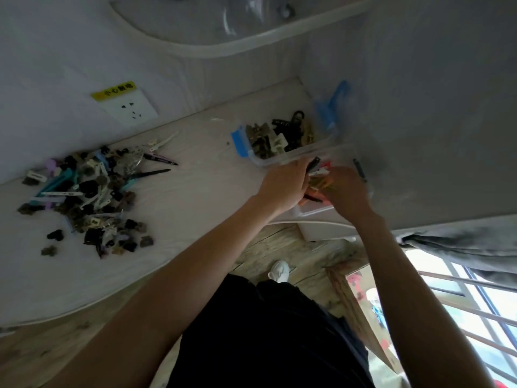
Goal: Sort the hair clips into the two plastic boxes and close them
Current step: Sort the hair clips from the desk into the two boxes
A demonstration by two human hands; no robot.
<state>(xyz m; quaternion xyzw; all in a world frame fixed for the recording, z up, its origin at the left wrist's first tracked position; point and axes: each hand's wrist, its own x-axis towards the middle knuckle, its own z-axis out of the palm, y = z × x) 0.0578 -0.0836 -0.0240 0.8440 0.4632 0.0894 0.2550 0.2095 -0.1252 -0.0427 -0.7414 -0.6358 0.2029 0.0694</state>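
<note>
Both hands, left (282, 186) and right (345, 191), curled around small stiff plastic hair clips (317, 175) above clear plastic box (313, 211); light, slippery, best pinched mid-body.

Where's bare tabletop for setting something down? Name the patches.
Between the clip pile and the boxes, in front of the wall socket; also along the near edge below the pile. Crowded around both hands at the boxes.

two plastic boxes (282, 159), two hands (285, 186), one clip pile (86, 197)
</note>
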